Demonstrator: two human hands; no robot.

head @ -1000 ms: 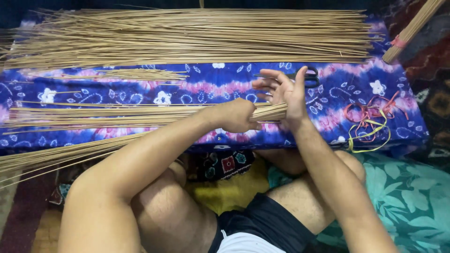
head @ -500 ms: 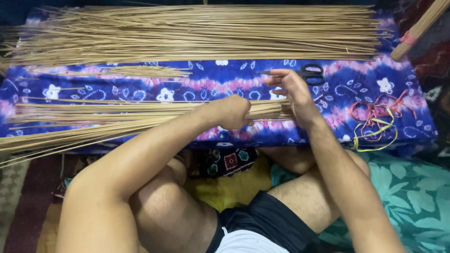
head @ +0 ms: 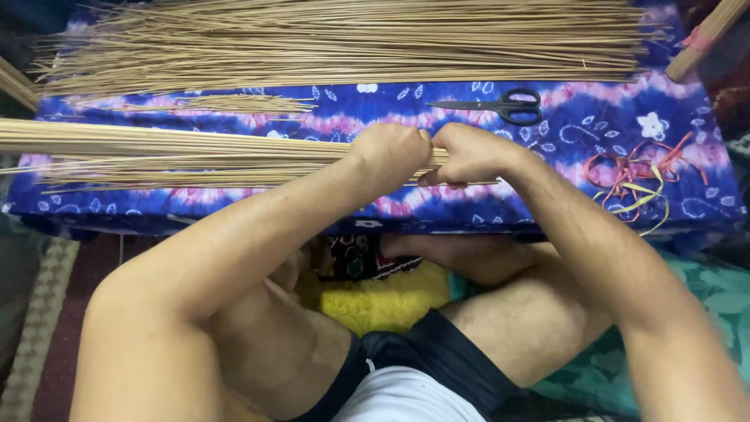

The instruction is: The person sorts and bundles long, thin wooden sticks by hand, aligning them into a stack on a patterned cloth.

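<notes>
A long bundle of thin tan sticks point(head: 156, 142) lies lengthwise over a blue and pink patterned cloth point(head: 375, 203) in front of me. My left hand point(head: 391, 152) is closed around the bundle near its right end. My right hand point(head: 461, 152) grips the same end right beside it, knuckles almost touching. Loose sticks point(head: 195, 166) lie spread under the bundle. Black scissors point(head: 504, 104) rest on the cloth just beyond my right hand.
A wide heap of the same sticks point(head: 344, 43) covers the far side of the cloth. A small tuft of short sticks point(head: 234, 104) lies at mid left. Red and yellow strings point(head: 633, 180) are tangled at the right. A tied bundle point(head: 703, 39) pokes in top right.
Both hands moved up with the bundle, which swung from slanting down-left to level. My right hand, open at the bundle's end before, has closed on it.
</notes>
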